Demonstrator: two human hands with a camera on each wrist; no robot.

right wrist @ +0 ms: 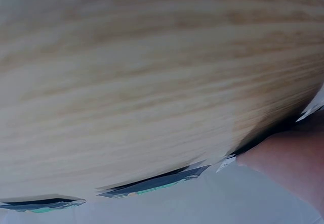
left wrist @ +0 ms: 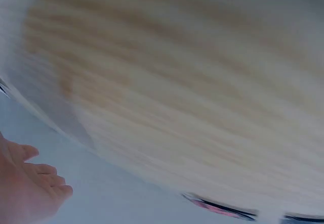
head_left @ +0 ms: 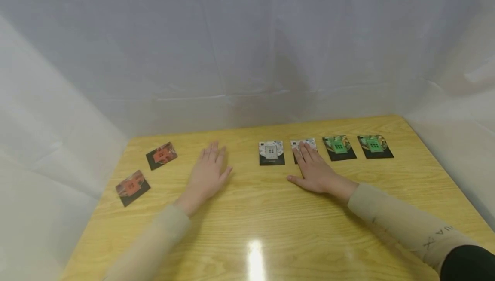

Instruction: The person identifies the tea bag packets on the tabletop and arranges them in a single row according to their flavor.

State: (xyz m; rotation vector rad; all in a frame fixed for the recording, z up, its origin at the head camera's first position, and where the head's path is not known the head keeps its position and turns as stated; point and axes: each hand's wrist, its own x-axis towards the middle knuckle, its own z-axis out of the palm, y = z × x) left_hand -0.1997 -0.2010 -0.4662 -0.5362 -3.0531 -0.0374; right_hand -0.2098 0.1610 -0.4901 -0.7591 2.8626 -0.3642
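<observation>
My left hand [head_left: 205, 175] is over the wooden table with its fingers straight and holds nothing. Nearest to it is a flat red-and-black packet [head_left: 161, 155]; a second red packet [head_left: 132, 187] lies closer to the left edge. The straight fingers of my right hand [head_left: 317, 173] lie over a white packet [head_left: 312, 143] and hide much of it. Just left of that hand is another white packet [head_left: 271, 153] with a black lower part. To its right lie two packets with green labels, one green packet [head_left: 339, 148] nearer and one green packet [head_left: 375, 146] farther out.
The yellow wood-grain table [head_left: 247, 212] reaches back to a pale hanging sheet [head_left: 247, 57], which also covers both sides. Light glares off the table's near middle. In the right wrist view, a green packet [right wrist: 152, 183] shows thin, edge-on.
</observation>
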